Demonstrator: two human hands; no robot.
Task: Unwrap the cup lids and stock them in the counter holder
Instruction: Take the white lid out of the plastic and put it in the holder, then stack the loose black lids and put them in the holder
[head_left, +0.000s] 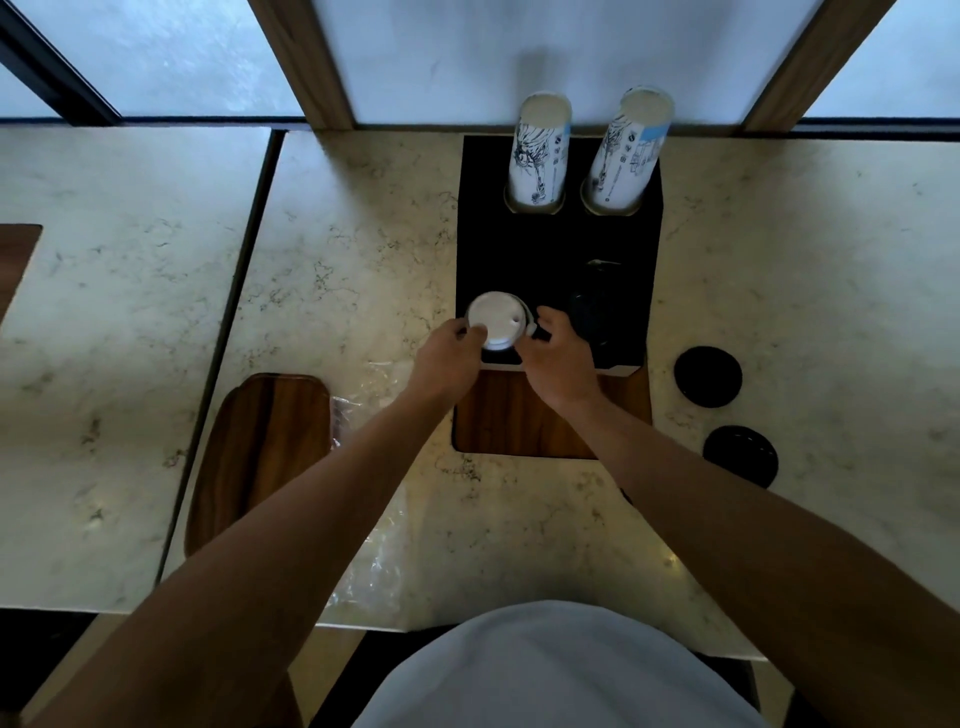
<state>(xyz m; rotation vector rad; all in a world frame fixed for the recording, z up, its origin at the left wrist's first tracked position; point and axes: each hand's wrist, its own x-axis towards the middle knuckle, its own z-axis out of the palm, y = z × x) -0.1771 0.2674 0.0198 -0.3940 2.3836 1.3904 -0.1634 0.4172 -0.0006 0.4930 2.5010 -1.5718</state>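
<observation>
A stack of white cup lids (496, 318) stands in the front-left hole of the black counter holder (558, 249). My left hand (445, 358) grips the stack on its left side. On the stack's right side, my right hand (557, 353) has its fingers at the rim. The front-right hole holds dark lids (592, 317), hard to make out. Clear plastic wrap (374, 566) lies crumpled on the marble counter under my left forearm.
Two stacks of printed paper cups (540, 150) (626, 150) rise from the holder's back holes. Two black lids (707, 373) (740, 454) lie on the counter at the right. A wooden tray (260, 457) sits at the left; a wooden panel (519, 415) lies below the holder.
</observation>
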